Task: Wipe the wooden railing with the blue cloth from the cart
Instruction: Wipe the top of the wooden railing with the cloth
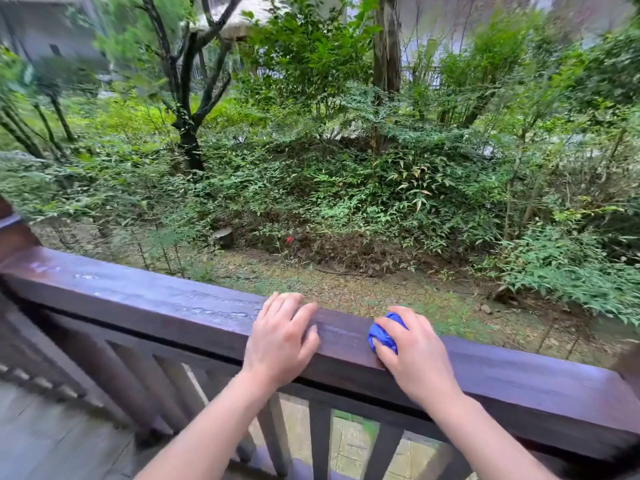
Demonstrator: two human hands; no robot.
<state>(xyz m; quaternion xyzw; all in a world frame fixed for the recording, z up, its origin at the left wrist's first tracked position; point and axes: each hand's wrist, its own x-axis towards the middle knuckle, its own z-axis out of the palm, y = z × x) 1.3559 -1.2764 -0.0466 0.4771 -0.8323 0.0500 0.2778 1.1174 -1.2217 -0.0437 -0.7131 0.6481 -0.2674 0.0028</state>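
Fingers (pixel 294 308) of the left hand (pixel 280 341) lay spread and flat on the wooden railing (pixel 149 299), gripping nothing. Just to its right, the right hand (pixel 412 355) pressed a bunched blue cloth (pixel 382 336) onto the rail's top, its fingers curled tightly around the wad. Wet streaks shone on the dark rail left of the hands. Slanted balusters (pixel 320 441) stood beneath, above grey decking (pixel 52 427). Beyond lay gravelly ground (pixel 346 282), dense shrubs (pixel 346 188) and trees (pixel 183 98).

A wooden porch or deck beside a garden: a dark railing (pixel 173 299) with balusters (pixel 320 441) edges plank flooring (pixel 52 438) (outdoors), with shrubs (pixel 346 188), trees (pixel 183 98) and gravelly ground (pixel 346 282) beyond.
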